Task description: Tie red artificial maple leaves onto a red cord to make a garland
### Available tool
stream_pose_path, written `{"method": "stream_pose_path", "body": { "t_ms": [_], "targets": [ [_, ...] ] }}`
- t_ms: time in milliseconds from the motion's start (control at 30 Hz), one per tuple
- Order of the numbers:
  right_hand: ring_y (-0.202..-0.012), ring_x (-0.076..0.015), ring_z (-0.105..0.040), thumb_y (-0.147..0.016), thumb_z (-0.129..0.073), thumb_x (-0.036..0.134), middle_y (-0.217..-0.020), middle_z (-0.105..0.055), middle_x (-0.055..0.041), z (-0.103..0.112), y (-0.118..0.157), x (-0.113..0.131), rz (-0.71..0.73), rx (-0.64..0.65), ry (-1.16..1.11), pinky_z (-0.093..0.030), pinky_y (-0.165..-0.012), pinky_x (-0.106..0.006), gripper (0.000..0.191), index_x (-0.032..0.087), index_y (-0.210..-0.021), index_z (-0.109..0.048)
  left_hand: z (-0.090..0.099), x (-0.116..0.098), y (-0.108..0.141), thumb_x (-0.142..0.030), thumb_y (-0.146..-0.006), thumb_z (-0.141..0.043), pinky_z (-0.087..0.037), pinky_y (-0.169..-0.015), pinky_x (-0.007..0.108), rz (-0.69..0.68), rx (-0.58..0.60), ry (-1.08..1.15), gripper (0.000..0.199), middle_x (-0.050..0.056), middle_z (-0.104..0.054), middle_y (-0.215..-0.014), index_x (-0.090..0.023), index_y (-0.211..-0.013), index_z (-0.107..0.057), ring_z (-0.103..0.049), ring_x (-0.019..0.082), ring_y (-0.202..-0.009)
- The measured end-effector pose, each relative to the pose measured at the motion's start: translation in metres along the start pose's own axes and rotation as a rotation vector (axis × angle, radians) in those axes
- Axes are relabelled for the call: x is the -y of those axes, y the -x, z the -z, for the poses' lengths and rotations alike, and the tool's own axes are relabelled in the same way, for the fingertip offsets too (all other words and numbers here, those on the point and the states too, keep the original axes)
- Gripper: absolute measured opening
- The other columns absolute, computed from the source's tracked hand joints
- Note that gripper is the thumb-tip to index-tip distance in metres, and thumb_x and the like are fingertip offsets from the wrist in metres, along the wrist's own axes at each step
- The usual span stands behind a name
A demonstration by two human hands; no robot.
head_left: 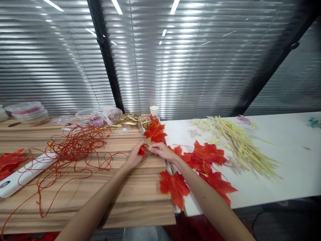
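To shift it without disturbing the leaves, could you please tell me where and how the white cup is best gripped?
I would pinch the white cup by its upper sides from above: it stands upright with rim exposed, while a red leaf and gold wrapping crowd its lower front.

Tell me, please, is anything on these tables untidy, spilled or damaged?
The red cord lies in a loose, tangled heap on the wood-grain table, partly over the white bar, so it may knot. The yellow strips fan out unevenly on the white table. I see no clear spill or damage.
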State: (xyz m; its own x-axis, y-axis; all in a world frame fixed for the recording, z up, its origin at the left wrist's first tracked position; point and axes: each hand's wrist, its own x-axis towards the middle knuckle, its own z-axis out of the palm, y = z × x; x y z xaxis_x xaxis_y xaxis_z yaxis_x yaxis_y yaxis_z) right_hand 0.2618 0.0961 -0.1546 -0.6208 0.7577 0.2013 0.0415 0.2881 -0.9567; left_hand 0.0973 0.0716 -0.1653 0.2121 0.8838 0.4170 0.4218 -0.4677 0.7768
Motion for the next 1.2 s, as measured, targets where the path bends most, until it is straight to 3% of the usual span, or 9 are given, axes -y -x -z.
{"method": "stream_pose_path", "body": {
  "t_ms": [200, 1200],
  "targets": [
    [-0.057, -0.0087, -0.038, -0.077, -0.054, 0.038, -0.060, -0.050, 0.0020, 0.000, 0.000, -0.001, 0.016, 0.006, -0.029, -0.029, -0.055, -0.022, 0.027, 0.013, -0.068, -0.061, 0.001, 0.003, 0.000, -0.015, -0.072, -0.049, -0.040, -0.072, 0.025, -0.051, 0.018, -0.035, 0.017, 0.003, -0.061, -0.081, -0.019, -0.087, -0.057, -0.054, 0.016, -0.074],
    [-0.058, -0.0084, -0.038, -0.077, -0.054, 0.035, -0.062, -0.051, 0.0012, 0.001, 0.000, -0.001, -0.008, 0.016, -0.006, -0.028, -0.056, -0.023, 0.026, 0.010, -0.074, -0.063, 0.002, 0.013, -0.002, -0.012, -0.073, -0.046, -0.041, -0.075, 0.025, -0.048, 0.088, -0.068, 0.023, 0.004, -0.062, -0.091, -0.016, -0.093, -0.056, -0.055, 0.014, -0.079]
  ]
}}
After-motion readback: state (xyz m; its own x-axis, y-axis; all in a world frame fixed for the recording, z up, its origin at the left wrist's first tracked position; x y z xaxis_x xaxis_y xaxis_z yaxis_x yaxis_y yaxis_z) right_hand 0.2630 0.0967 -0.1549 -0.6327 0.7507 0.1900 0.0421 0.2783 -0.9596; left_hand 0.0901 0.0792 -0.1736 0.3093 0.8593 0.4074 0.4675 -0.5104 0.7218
